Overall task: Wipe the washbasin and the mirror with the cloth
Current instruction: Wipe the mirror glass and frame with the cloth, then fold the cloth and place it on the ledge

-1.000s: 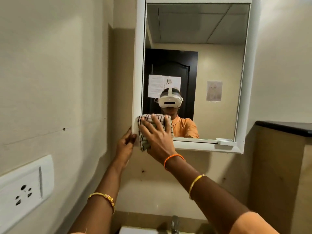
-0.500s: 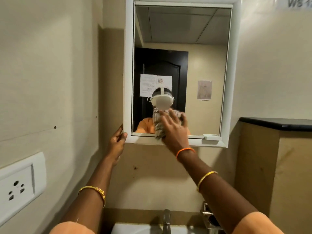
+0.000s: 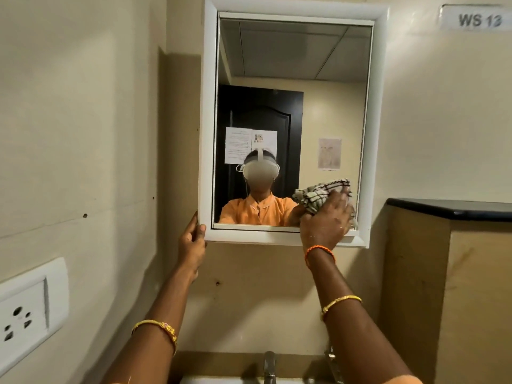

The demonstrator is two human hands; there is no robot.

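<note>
A white-framed mirror hangs on the beige wall. My right hand presses a bunched checked cloth against the glass at the mirror's lower right corner, fingers curled round the cloth. My left hand grips the frame's lower left corner, thumb on the front. Only a thin strip of the white washbasin shows at the bottom edge, with a metal tap above it.
A white wall socket sits low on the left wall. A dark-topped wooden partition stands right of the mirror. A sign reading WS 13 is on the wall at the top right.
My right hand has swept the cloth from the mirror's lower left to its lower right corner. My left hand has stayed at the frame's lower left corner. The view has tilted down slightly.
</note>
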